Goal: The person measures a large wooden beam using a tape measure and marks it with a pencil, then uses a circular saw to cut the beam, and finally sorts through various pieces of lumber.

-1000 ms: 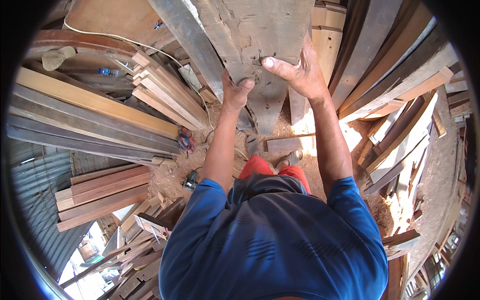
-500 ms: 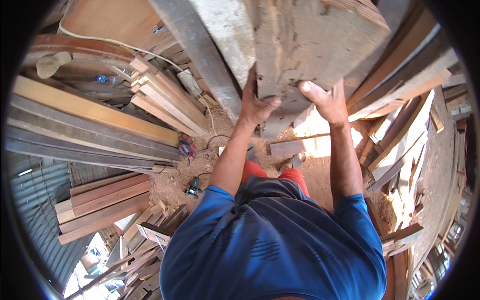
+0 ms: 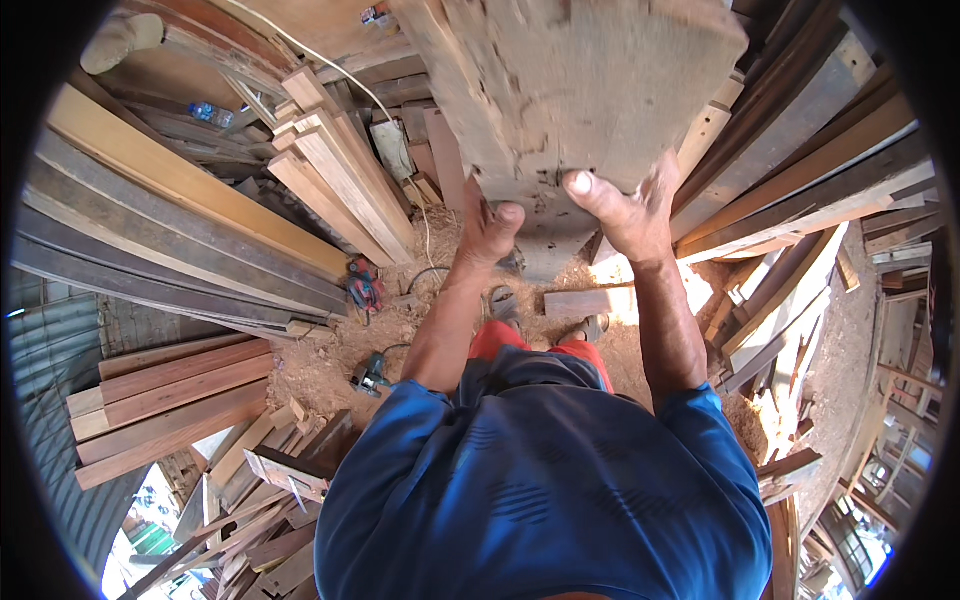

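Note:
A wide, rough wooden plank (image 3: 580, 90) stands upright before me, its broad face toward me and its top end near the upper edge of the view. My left hand (image 3: 490, 232) grips its left edge, thumb toward the face and fingers mostly hidden behind. On the opposite edge, my right hand (image 3: 637, 212) is wrapped round the plank, its thumb against the face. The plank's lower end reaches down toward the sawdust-covered floor near my feet.
Long boards lean at the left (image 3: 200, 205) and right (image 3: 790, 165). Sawn lumber (image 3: 335, 170) stands behind my left hand. A red power tool (image 3: 364, 285) and a green power tool (image 3: 371, 373) lie on the floor left of my feet. A short wood block (image 3: 585, 302) lies near them.
The plank has shifted left between both hands, its top end moving left. Grey boards beside its left edge no longer show there; stacked lumber shows instead. My view has shifted slightly.

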Demonstrator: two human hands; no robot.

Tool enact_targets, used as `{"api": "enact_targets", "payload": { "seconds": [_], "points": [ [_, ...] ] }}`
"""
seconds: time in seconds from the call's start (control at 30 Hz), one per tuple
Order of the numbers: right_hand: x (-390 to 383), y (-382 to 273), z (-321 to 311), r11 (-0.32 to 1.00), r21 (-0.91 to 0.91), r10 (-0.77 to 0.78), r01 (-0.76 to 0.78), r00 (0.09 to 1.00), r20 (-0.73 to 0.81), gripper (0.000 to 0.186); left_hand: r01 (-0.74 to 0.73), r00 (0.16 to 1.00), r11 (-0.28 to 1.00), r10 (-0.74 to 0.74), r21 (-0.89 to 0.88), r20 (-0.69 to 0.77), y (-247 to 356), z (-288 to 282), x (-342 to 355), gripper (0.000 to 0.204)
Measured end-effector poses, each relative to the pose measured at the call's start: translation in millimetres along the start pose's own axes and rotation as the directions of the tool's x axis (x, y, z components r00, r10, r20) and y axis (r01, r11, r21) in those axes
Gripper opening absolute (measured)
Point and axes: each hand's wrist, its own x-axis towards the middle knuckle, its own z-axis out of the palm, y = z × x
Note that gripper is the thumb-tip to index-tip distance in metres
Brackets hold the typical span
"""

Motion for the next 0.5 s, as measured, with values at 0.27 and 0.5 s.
{"api": "enact_targets", "payload": {
  "seconds": [0.27, 0.5],
  "points": [
    [26, -20, 54, 0.996, 0.0, -0.085, 0.085, 0.996, -0.01, 0.075, -0.06, 0.996, 0.998, 0.058, -0.028, -0.061, 62, -30, 31, 0.093],
    [39, 18, 69, 0.992, 0.121, -0.059, 0.045, 0.992, 0.115, 0.098, -0.024, 0.996, 1.0, 0.023, -0.004, -0.086, 18, -75, 25, 0.109]
  ]
}}
